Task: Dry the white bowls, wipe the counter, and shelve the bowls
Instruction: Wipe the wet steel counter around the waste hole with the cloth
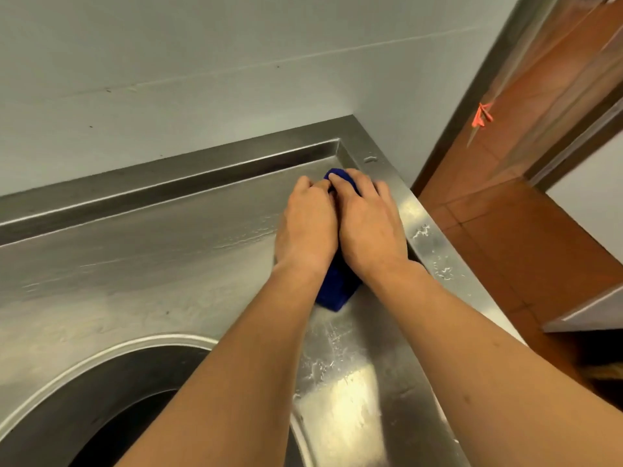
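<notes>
The counter (141,264) is brushed stainless steel with a raised rim along its back and right edges, and it meets a pale wall behind. Its surface is wet, with streaks and beads of water catching the light near the right rim and toward the near right. A dark blue cloth (335,288), bunched into a thick wad, lies on the counter in the far right corner, close to the right rim, its near end and a bit of its far end showing.

A wet steel counter (141,264) carries a blue cloth (335,288) near its right corner.
</notes>
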Tool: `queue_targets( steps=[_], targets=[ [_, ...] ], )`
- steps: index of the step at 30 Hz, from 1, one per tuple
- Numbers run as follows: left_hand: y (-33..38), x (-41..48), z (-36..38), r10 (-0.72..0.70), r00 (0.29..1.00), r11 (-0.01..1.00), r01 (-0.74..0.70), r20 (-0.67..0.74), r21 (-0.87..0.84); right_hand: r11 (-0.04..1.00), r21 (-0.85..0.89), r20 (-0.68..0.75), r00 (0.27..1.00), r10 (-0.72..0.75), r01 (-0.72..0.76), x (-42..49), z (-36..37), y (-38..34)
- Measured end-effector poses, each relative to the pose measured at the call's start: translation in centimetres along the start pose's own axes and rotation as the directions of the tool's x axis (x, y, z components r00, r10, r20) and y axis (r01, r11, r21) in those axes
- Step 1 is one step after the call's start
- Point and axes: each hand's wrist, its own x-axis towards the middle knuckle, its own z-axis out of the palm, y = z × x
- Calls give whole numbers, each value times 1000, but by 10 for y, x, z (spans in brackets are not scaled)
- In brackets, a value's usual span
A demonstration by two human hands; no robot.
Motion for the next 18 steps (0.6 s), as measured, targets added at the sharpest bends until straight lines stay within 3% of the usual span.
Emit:
queue_targets(
  steps=[9,11,15,18],
  targets=[
    [2,10,-1,26,997,1000,-25,-71,7,998,-15,-19,998,-65,65,16,2,-1],
    [-2,10,-7,-10,998,1000,10,-62,0,995,47,16,996,-84,83,17,5,-5],
    [-19,12,-32,-113,993,993,112,-38,-37,943,330,57,997,-49,28,19,14,-30],
    [-39,2,-61,-75,994,995,80,-81,53,937,336,55,991,-119,93,15,25,-60]
  ],
)
